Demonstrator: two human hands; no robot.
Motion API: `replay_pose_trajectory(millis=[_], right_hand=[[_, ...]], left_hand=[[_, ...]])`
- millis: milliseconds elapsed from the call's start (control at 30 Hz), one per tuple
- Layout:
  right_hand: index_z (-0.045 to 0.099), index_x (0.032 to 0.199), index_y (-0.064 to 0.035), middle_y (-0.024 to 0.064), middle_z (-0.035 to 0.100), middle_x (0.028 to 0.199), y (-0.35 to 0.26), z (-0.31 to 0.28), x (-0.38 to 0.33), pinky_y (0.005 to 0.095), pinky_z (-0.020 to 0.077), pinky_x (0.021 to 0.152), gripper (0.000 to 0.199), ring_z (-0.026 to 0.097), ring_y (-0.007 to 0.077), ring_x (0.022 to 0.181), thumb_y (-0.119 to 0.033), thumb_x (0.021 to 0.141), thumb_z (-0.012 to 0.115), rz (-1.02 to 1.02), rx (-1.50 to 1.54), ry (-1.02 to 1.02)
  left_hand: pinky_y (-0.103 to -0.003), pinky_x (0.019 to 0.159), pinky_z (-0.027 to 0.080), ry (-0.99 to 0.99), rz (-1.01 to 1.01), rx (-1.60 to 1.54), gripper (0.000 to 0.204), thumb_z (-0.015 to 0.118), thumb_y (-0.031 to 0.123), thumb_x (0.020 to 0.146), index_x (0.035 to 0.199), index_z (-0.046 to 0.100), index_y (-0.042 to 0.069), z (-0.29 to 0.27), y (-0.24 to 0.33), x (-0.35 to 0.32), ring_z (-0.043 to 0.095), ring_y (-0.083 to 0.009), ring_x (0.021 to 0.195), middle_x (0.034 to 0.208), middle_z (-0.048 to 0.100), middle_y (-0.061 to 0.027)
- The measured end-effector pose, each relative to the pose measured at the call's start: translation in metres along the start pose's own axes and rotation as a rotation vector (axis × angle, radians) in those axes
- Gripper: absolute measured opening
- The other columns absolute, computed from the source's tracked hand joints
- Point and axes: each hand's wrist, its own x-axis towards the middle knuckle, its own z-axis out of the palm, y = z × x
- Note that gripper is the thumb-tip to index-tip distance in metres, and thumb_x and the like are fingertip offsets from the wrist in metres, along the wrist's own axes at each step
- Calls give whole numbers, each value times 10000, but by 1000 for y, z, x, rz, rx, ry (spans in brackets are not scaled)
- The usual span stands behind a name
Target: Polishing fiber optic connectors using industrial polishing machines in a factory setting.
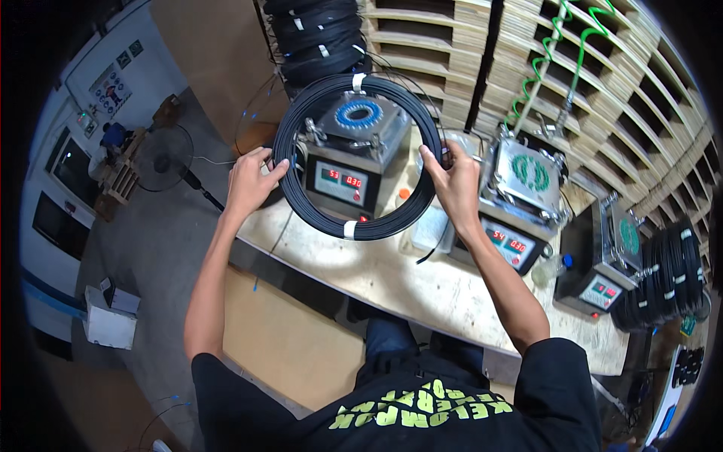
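**Both hands hold a black cable coil over the workbench**

Left hand [251, 181] grips the left side of a round coil of black cable [356, 157], fingers curled around the bundle, thumb on the near side. Right hand [454, 179] grips the right side the same way, fingers wrapped tight on the strands. Coil is held up in the air, roughly flat-on to the camera, above the wooden workbench [392, 279]. White tape bands bind it at top and bottom.

Seen through the coil's opening: a grey metal box machine [348, 154] with a blue ring on top and a small panel of red and green digits on its front. A second machine [520, 203] of the same kind sits just right of the right hand, green ring on top; a third [606, 260] stands further right. More black coils are stacked behind [316, 34] and at the bench's right end [670, 275]. Wooden pallets [602, 90] stack up behind the bench. A floor fan [162, 157] stands on the left, well apart. A small bottle, possibly plastic, sits near the second machine [550, 267]; blurred.
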Motion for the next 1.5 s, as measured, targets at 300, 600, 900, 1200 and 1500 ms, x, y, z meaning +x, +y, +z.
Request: replay_pose_trajectory(millis=[300, 600, 900, 1200, 1500], right_hand=[[632, 988, 116, 155, 545, 548, 16, 91, 39, 360, 384, 463, 342, 463, 137, 473, -211, 926, 709, 177, -69, 10], [620, 1171, 119, 143, 689, 805, 41, 114, 12, 306, 491, 645, 419, 567, 114, 705, -213, 931, 709, 293, -197, 170], [562, 1340, -24, 96, 583, 806, 12, 125, -27, 301, 432, 620, 378, 498, 136, 689, -129, 980, 615, 359, -175, 295], [673, 1068, 61, 105, 707, 861, -16, 154, -113, 279, 536, 754, 302, 671, 153, 792, -204, 1048, 528, 558, 317, -47], [569, 1004, -20, 44, 614, 854, -49, 224, -94, 283, 560, 647, 321, 638, 114, 797, -325, 1064, 491, 657, 509, -380]], left_hand=[[-423, 677, 479, -194, 108, -93, 355, 726, 306, 825, 901, 684, -38, 35, -105, 116, 651, -351, 745, 776, 640, -177], [-459, 628, 460, -340, 55, -310, 410, 765, 308, 811, 688, 530, -5, 109, -142, 103, 597, -401, 692, 713, 591, -186], [-348, 574, 419, -237, -79, -654, 270, 617, 235, 981, 987, 648, -33, 123, -185, 45, 505, -190, 596, 686, 549, -106], [-233, 758, 497, -579, -88, -1331, 223, 538, 175, 1046, 1056, 615, -34, 121, -169, 4, 622, -104, 783, 824, 657, -58], [-262, 780, 560, -697, -110, -1420, 295, 526, 272, 1054, 971, 597, -3, 143, -115, 2, 644, -96, 859, 956, 638, -33]])
